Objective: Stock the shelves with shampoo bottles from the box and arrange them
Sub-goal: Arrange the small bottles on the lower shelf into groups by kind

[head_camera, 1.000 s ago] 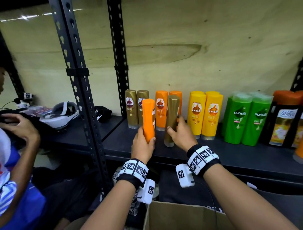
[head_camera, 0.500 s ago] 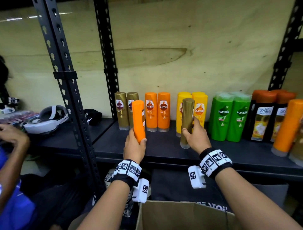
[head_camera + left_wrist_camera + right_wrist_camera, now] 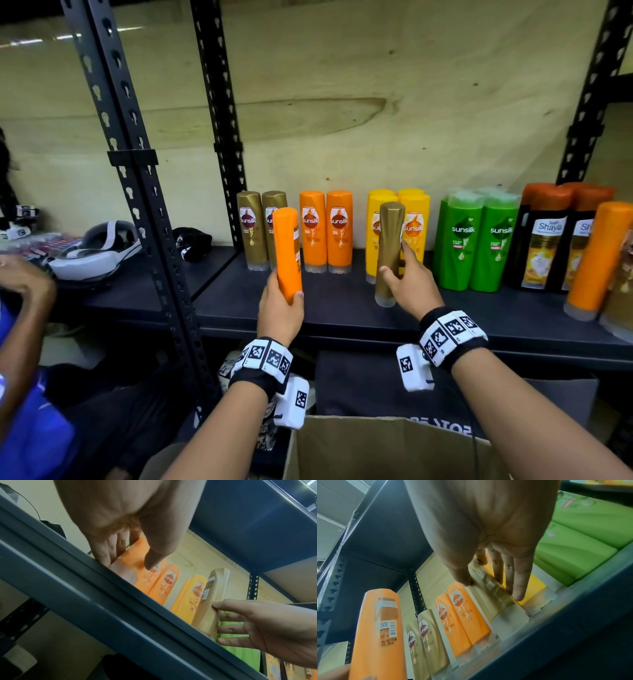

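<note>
While both hands are full, the big row on the shelf (image 3: 342, 308) could get bumped. The gold bottle (image 3: 388, 253), cap down at the front edge, could tip into the yellow bottles (image 3: 416, 222) just behind, because the right hand (image 3: 409, 284) only pinches it with thumb and fingers. The left hand (image 3: 281, 308) is curled tight round the orange bottle (image 3: 287, 253), held up off the shelf. Labels say "sunsilk"; the dark bottles (image 3: 548, 240) say "Shayla".

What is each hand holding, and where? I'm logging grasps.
Left hand grips the orange bottle at its lower end; right hand holds the gold bottle around its lower half.
</note>
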